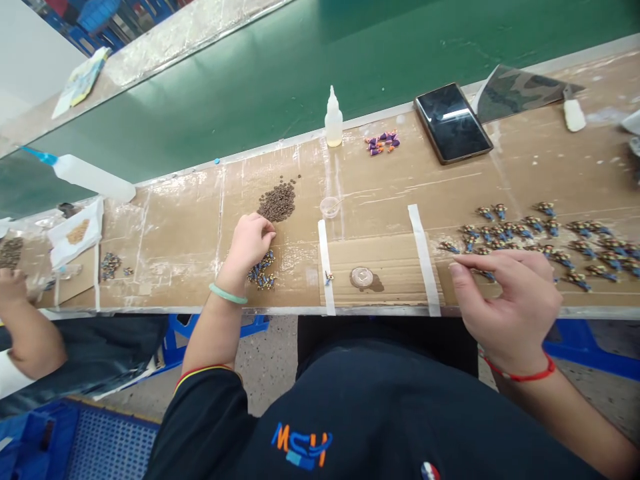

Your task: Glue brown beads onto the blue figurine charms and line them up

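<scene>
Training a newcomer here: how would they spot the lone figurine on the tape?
On the brown worktop, between left hand and right hand, lies a cardboard piece. The figurine rests on its left white tape strip, alone, unlike the grouped figurines.

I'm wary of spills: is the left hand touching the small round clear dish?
Apart. The head view shows bare brown tabletop between the left hand and the dish.

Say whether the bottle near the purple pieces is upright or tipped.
Upright: the bottle stands on its base, nozzle pointing up.
</scene>
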### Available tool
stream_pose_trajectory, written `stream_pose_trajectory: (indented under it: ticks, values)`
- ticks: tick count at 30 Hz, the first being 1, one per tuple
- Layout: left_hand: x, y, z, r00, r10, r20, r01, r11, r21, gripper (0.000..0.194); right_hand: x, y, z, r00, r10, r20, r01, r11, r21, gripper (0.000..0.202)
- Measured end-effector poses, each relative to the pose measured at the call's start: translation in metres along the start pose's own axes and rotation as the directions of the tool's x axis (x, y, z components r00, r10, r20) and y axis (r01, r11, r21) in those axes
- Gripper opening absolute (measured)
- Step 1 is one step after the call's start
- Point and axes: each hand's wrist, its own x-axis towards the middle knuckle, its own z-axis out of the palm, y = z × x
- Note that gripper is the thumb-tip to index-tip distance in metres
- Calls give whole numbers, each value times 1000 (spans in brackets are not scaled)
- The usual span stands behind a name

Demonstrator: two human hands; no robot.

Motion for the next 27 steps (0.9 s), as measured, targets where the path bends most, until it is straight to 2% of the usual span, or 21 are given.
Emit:
stream_pose_trajectory:
  ticks: [4,7,9,10,11,12,13,14,15,17,18,20,23,27]
  values:
    - [3,5,-1,998,35,43,-37,998,50,13,10,-7,-1,1000,-10,-5,10,1000,29,4]
    - [-2,8,-4,999,38,11,-39,998,48,13,20,-12,-1,1000,-25,-10,25,999,46,4]
    - [-11,10,-10,1000,21,-19,-24,991,-133,11,24,-16,1,999,-31,-14,32,998,59,5]
    - [-16,12,-13,1000,11,-13,-14,950,-312,11,25,-19,2,999,-32,-12,32,997,72,5]
    - [-22,16,-15,1000,7,9,-1,851,-525,12,26,-22,3,1000,-29,-7,30,996,89,5]
    - [-28,21,-17,999,15,39,18,684,-729,18,27,-26,5,1000,-24,4,24,993,112,5]
    - [-35,29,-17,997,33,62,40,458,-888,26,29,-31,6,1000,-16,21,13,990,143,6]
    - [-41,38,-17,997,49,66,53,232,-971,36,32,-37,8,999,-9,46,1,983,183,6]
    - [-46,50,-15,998,42,53,51,50,-997,45,36,-44,9,997,-10,80,-9,973,232,7]
    - [-56,76,-9,997,56,55,64,-173,-983,57,47,-62,12,986,-63,155,4,936,353,9]
    - [-59,89,-6,997,57,56,68,-238,-969,61,54,-72,13,976,-116,185,28,907,420,10]
    - [-65,111,-2,996,60,70,84,-294,-952,67,70,-91,14,948,-248,199,101,829,550,11]
    - [-72,129,2,992,41,121,127,-278,-952,72,89,-112,16,921,-347,180,147,735,661,12]
    - [-78,134,7,975,72,212,223,-262,-939,69,96,-123,16,917,-368,154,167,705,690,9]
